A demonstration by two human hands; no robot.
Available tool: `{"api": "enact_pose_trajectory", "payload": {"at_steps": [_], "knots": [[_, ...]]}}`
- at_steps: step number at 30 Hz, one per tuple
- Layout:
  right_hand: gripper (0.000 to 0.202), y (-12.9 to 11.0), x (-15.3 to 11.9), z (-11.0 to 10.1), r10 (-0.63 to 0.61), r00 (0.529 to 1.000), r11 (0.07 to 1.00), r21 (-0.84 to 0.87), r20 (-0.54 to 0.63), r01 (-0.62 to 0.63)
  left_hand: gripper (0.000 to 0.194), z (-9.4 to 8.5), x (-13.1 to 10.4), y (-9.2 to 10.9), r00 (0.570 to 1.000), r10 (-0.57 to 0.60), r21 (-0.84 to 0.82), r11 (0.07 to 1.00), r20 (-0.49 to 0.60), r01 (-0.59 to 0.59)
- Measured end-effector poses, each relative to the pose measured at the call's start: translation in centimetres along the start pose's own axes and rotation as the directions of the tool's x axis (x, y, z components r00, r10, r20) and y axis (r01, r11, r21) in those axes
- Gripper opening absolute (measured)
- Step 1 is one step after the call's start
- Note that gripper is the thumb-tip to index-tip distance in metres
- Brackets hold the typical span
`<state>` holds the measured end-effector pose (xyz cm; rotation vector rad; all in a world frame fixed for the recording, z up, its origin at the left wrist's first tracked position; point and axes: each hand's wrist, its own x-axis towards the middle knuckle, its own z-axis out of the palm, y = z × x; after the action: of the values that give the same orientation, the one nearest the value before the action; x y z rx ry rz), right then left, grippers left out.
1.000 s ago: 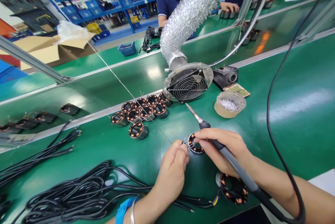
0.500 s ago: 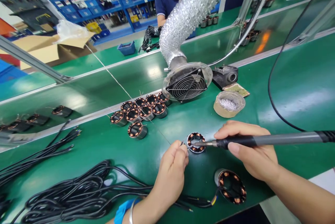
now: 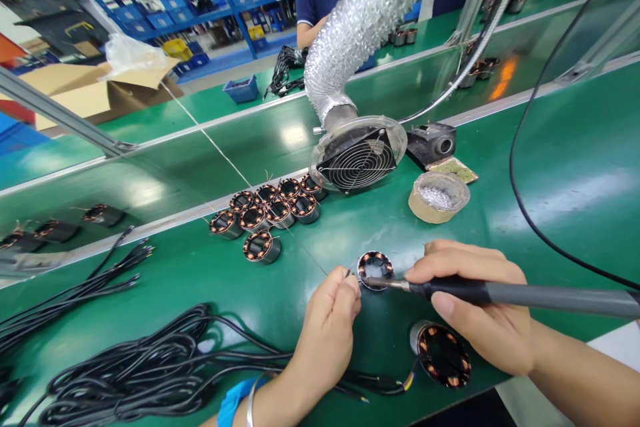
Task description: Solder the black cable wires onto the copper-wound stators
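Observation:
My left hand [image 3: 330,324] is closed in a pinch on a thin wire [image 3: 313,258], which runs in from the upper left and looks like solder wire. A short dark end pokes out past the fingertips. In my right hand [image 3: 503,337] is a soldering iron [image 3: 560,298], gripped like a pen. Its tip lies at the lower edge of a small motor stator [image 3: 376,255] with copper windings, right beside my left fingertips. Whitish haze shows inside that ring. Nearer to me, a second stator [image 3: 419,340] sits tilted, with coloured leads of a black cable at its left side.
Several stators [image 3: 263,247] are grouped at the back left. Black cables [image 3: 130,364] lie coiled at the front left. A fume fan [image 3: 357,162] on a silver duct overhangs the bench, beside a round tub [image 3: 434,210] and an iron holder [image 3: 433,145]. A person [image 3: 313,7] sits opposite.
The soldering iron has dropped slightly, its tip shifting from the stator's middle to its lower edge. Haze has appeared inside the ring. My left hand has stayed in place.

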<state>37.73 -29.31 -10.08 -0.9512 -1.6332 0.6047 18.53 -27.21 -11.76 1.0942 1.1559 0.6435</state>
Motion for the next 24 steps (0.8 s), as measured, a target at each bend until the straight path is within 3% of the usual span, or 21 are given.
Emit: {"api": "enact_pose_trajectory", "payload": {"at_steps": [10,24], "knots": [[0.028,-0.99,0.11,0.54,-0.16,0.987,0.984,-0.076,0.032,0.162,0.036,0.02,-0.04,-0.01,1.0,0.01,0.015,1.0,-0.015,-0.01],[0.026,-1.02,0.14,0.25,-0.136,0.99,0.988,-0.071,-0.03,0.134,0.04,0.05,0.07,0.17,1.0,-0.003,-0.021,1.0,-0.025,0.002]]}}
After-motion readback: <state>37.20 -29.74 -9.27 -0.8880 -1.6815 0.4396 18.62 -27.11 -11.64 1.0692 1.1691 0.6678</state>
